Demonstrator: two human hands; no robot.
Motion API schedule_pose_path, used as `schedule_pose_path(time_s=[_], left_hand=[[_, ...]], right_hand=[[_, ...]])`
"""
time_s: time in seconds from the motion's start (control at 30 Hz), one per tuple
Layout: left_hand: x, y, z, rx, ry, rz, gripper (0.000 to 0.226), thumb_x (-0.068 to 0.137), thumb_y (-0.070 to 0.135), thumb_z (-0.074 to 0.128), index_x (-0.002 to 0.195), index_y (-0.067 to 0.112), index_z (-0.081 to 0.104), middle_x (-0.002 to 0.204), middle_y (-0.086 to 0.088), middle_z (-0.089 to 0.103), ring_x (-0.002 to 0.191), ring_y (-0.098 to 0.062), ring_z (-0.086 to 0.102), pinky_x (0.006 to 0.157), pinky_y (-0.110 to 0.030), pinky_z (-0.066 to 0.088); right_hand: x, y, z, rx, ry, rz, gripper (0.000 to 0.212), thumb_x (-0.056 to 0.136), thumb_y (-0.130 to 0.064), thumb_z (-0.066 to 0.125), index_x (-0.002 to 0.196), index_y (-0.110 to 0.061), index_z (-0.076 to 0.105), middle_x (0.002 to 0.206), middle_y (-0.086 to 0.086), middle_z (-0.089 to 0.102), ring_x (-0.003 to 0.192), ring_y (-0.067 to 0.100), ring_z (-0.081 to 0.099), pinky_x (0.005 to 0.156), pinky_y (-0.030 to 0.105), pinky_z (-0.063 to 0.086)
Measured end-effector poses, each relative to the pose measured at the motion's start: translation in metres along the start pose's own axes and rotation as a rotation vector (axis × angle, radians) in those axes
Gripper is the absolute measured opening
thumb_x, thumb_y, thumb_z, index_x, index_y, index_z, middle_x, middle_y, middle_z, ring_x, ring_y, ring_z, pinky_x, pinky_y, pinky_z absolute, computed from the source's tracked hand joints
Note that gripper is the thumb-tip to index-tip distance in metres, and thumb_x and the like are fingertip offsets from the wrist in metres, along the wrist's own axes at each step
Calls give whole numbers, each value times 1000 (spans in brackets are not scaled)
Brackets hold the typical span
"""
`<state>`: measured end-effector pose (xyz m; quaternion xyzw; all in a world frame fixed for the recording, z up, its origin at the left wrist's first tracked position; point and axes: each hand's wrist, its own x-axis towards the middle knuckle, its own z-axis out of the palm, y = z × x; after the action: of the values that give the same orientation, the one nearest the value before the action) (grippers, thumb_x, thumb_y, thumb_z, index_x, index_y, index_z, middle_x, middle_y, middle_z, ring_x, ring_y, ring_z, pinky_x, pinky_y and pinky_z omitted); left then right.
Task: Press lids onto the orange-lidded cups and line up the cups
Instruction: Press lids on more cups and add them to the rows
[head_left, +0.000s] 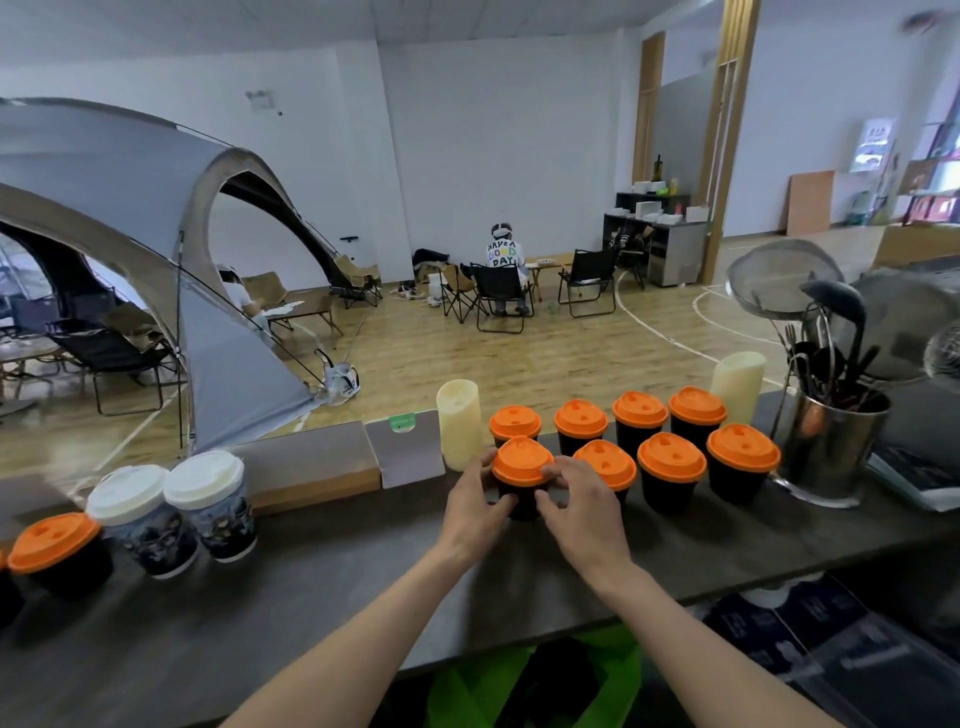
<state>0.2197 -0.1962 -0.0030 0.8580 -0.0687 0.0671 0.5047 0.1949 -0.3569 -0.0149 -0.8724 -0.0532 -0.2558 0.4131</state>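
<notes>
- The left hand (475, 501) and the right hand (582, 506) both grip one black cup (522, 501), fingers wrapped round its wall from 9 and 3 o'clock, thumbs up at the rim of its orange lid (522, 461).
- This cup stands on the table (363, 571) at the left end of the front row, just beside the next cup at 3 o'clock.
- I judge the step to be seating this lid and squaring the cup into line; whether the lid is fully snapped down cannot be told.
- Outward, two rows of orange-lidded cups (670, 457) run toward 2 o'clock, four behind and four in front counting the held one.
- Far off at 9 o'clock a stray orange-lidded cup (57, 551) sits beside two white-lidded cups (171, 512).
- The next move likely calls for even downward pressure round the rim, then reaching left for the stray.
- A steel utensil holder (826, 447) crowds the row's right end.
</notes>
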Motion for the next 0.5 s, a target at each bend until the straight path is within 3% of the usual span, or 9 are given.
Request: schedule_pose_path(time_s=[0.13,0.23,0.5], left_hand=[[6,-4,11,30,5,-37,67,82,8,79,143,21,52,136,-1,65,129,-15,58,111,-40,49],[4,-7,15,111,18,-24,66,85,9,79,144,19,51,139,-1,63,132,-16,57,113,-37,46],[-2,-14,11,616,-19,175,70,95,27,69,155,18,34,154,-1,45,134,-22,54,99,-34,52]], right_hand=[[4,11,-3,-34,-54,26,33,90,-17,73,123,-16,70,131,-3,64,121,14,62,104,33,53],[4,16,-3,-78,-82,13,36,92,-17,71,128,-15,70,136,-2,64,128,12,58,109,25,45],[-1,25,0,-85,-128,-6,37,93,-15,67,130,-16,68,141,-4,59,131,10,55,109,29,47]])
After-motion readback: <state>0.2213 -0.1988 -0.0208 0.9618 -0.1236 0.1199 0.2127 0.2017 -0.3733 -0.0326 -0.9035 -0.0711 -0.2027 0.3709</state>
